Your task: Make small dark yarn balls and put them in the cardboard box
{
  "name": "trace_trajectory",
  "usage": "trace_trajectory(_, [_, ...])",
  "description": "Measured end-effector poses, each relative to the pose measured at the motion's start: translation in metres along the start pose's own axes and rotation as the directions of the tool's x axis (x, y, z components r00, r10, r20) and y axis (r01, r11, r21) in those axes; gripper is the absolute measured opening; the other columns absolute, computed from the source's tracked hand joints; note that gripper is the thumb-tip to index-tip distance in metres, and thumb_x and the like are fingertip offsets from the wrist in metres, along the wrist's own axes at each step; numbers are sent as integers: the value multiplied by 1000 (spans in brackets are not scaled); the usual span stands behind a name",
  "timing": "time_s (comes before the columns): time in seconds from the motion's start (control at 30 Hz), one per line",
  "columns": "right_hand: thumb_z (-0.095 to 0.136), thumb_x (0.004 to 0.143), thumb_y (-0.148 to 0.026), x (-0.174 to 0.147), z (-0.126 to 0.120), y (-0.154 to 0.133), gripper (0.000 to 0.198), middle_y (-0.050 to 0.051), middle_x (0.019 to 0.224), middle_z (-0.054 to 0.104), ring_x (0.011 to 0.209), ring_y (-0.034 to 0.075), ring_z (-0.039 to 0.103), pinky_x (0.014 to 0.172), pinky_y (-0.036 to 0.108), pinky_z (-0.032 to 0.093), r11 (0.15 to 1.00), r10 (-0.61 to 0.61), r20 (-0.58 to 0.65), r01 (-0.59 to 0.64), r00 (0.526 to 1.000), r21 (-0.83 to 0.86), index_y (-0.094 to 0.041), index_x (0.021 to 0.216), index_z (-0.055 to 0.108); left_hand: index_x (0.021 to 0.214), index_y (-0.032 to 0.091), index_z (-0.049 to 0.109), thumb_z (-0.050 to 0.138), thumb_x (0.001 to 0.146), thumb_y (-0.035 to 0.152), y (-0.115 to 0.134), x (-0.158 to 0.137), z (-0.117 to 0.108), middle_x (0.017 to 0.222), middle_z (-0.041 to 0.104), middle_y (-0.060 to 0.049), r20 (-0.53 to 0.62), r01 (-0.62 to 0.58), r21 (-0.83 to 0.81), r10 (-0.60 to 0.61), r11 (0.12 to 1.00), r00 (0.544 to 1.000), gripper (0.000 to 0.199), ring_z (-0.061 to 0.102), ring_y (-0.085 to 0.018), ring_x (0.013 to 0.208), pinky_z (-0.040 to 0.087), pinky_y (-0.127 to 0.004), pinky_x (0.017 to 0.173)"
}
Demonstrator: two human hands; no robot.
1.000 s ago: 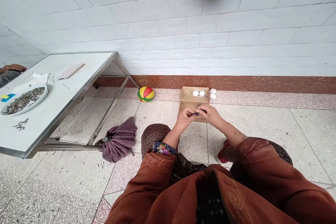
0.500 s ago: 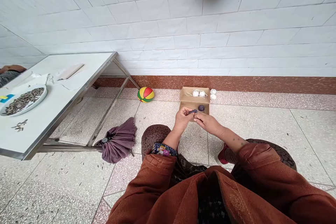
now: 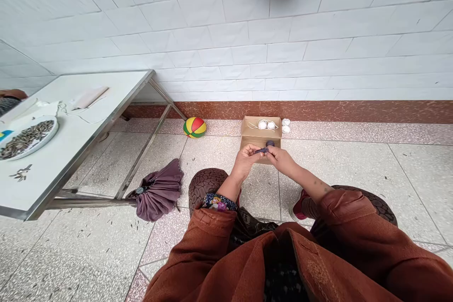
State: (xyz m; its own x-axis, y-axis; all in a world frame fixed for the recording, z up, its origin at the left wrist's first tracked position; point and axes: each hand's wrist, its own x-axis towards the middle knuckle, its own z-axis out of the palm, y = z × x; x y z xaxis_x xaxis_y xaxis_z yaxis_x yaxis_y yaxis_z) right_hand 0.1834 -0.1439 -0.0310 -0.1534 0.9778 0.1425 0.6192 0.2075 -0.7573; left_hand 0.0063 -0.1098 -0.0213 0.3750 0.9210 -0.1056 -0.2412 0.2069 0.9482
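Note:
Over an open cardboard box (image 3: 247,142), my two hands meet around a small dark purple piece of yarn work (image 3: 262,150). My left hand (image 3: 245,160) pinches its left end between thumb and fingers. At the other end, the fingers of my right hand (image 3: 283,159) are closed on it; any hook or needle is too small to make out. A dark purple ball of yarn (image 3: 270,143) sits in the box just behind my fingers. Two white balls of yarn (image 3: 262,124) with loose strands lie in the box's raised lid part.
More white balls (image 3: 286,125) lie right of the box. Along the floor to the left are a striped ball (image 3: 194,127) and a folded purple umbrella (image 3: 161,191). A white table (image 3: 79,137) bears a plate of seeds (image 3: 30,139); another person's arm (image 3: 12,96) shows behind it.
My right hand has turned and lifted its fingertips up to the purple piece, closing on its right end. My left hand keeps its pinch. The whole view has shifted slightly.

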Motion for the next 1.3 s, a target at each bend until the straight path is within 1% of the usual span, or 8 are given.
trace_trajectory(0.17, [47,102,-32,-11,-3,-13,21,8,94,71,89,23,67,82,34,50,984,-158,61,163,985,-77,-22,97,65,84,17,63,90,60,33,-3,2,-1,79,69,1,-122,-31,46,36,998,992,39,62,-12,74,47,-27,76])
trace_trajectory(0.3, [50,102,-34,-1,-17,-13,21,8,93,71,92,24,66,86,36,51,984,-174,-59,172,983,-41,-23,94,67,80,16,62,90,61,31,-1,0,0,77,68,1,-19,8,107,-6,994,1000,36,60,-11,69,43,-25,70])
trace_trajectory(0.43, [49,101,-32,9,-20,-3,23,6,88,70,87,23,65,83,36,51,997,-71,-164,75,984,16,-23,89,66,85,17,64,89,64,35,6,-6,1,77,68,1,95,88,4,-88,996,992,37,57,-9,65,44,-25,67])
trace_trajectory(0.63, [49,101,-30,-5,-1,1,21,8,95,71,88,23,66,79,34,53,989,-89,15,90,996,-114,-23,99,68,89,18,64,92,61,36,5,-3,2,84,71,0,28,87,-169,-83,982,996,43,66,-12,76,52,-30,80])
trace_trajectory(0.83, [50,103,-34,-12,-9,-14,22,10,100,70,89,24,66,77,33,52,944,-230,104,248,968,-217,-23,103,70,84,16,67,89,60,27,-7,4,-3,80,71,0,-140,35,55,-27,998,990,34,63,-12,72,49,-27,75])
trace_trajectory(0.97, [52,103,-37,0,-22,-15,24,7,94,68,86,22,64,79,33,51,962,-244,34,247,969,-116,-24,98,71,80,17,63,88,60,25,-8,2,-2,75,69,1,-11,38,173,-37,984,999,33,61,-11,67,46,-26,69])
trace_trajectory(1.13, [54,101,-36,11,-23,-3,23,5,87,68,84,21,63,79,33,50,989,-146,-83,149,986,24,-23,90,69,103,20,57,91,61,28,-1,-4,2,80,72,2,223,83,38,-89,996,971,55,66,-13,74,48,-28,76])
trace_trajectory(1.3, [52,100,-29,3,-9,7,20,6,89,70,85,22,65,79,33,50,997,-70,-8,70,998,-14,-22,91,68,105,20,61,91,62,33,2,-4,3,88,74,-1,133,58,-30,-54,998,990,54,66,-14,78,48,-28,76])
